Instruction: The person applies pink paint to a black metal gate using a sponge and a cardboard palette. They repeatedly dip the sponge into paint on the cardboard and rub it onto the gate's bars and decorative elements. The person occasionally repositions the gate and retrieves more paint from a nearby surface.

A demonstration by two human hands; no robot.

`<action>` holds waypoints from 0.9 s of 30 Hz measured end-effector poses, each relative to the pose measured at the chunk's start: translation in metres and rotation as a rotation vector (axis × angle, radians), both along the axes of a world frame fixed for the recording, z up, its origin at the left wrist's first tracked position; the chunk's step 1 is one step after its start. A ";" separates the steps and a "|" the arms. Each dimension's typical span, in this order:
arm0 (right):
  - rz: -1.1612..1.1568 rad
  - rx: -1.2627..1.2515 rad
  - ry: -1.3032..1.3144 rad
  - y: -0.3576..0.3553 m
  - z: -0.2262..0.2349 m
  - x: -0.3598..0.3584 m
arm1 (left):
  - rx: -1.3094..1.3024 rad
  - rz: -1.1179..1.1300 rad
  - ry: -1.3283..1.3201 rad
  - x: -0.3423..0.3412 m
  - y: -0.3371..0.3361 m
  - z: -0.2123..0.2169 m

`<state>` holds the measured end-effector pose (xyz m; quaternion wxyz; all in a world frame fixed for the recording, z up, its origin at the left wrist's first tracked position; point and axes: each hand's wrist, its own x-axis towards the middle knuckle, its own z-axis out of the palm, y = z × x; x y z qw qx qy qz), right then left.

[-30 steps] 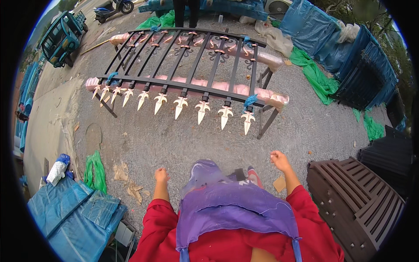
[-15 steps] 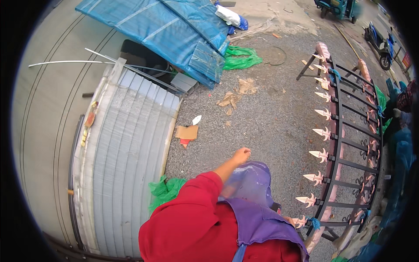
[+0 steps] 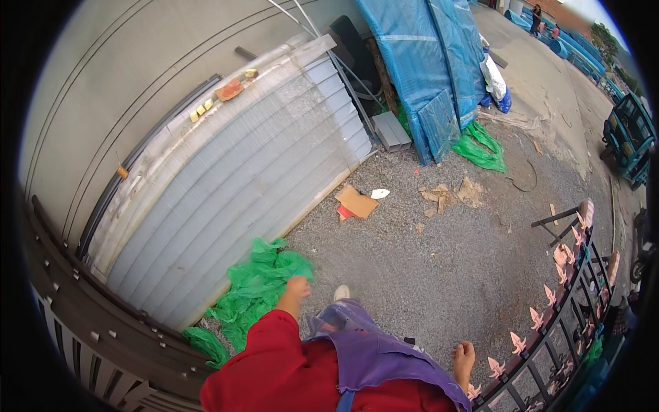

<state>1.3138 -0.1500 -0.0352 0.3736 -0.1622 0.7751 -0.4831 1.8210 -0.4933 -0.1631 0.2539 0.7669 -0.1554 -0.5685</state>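
Outdoors on gravel ground [image 3: 439, 275], the person stands with both arms down in red sleeves and a purple apron [image 3: 371, 350] over the front. The left hand [image 3: 297, 287] hangs as a loose fist, fingers curled together on nothing, just over the edge of a crumpled green plastic sheet [image 3: 257, 288] that lies at the foot of a grey corrugated panel [image 3: 233, 185]. The right hand [image 3: 465, 357] also has its fingers curled in and holds nothing; it hangs just beside the black iron fence section [image 3: 576, 302], which lies flat at the right with a row of pale pink spearhead tips, about nine of them countable along its near rail. One white shoe toe [image 3: 341, 292] shows between the hands.

Two green plastic heaps can be counted: the one by the left hand and a second green sheet [image 3: 484, 147] further off beside the blue tarpaulin stack [image 3: 432, 62]. On the gravel between them lie one flat brown cardboard piece [image 3: 357, 201], one small white scrap [image 3: 379, 193] and a few torn brown paper scraps [image 3: 453, 196]. A small blue-green vehicle [image 3: 628, 137] is parked at the far right
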 end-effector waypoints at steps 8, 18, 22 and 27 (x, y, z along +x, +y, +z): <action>0.771 0.279 0.147 -0.240 0.033 0.116 | -0.218 0.166 0.235 0.042 -0.197 0.085; 0.880 0.288 0.148 -0.404 0.006 0.077 | -0.539 0.348 0.379 0.041 -0.420 0.196; 1.016 0.175 0.389 -0.526 0.029 0.083 | -0.587 0.395 0.351 0.082 -0.478 0.216; 1.019 0.043 0.285 -0.690 0.070 0.130 | -0.707 0.537 0.325 0.142 -0.587 0.233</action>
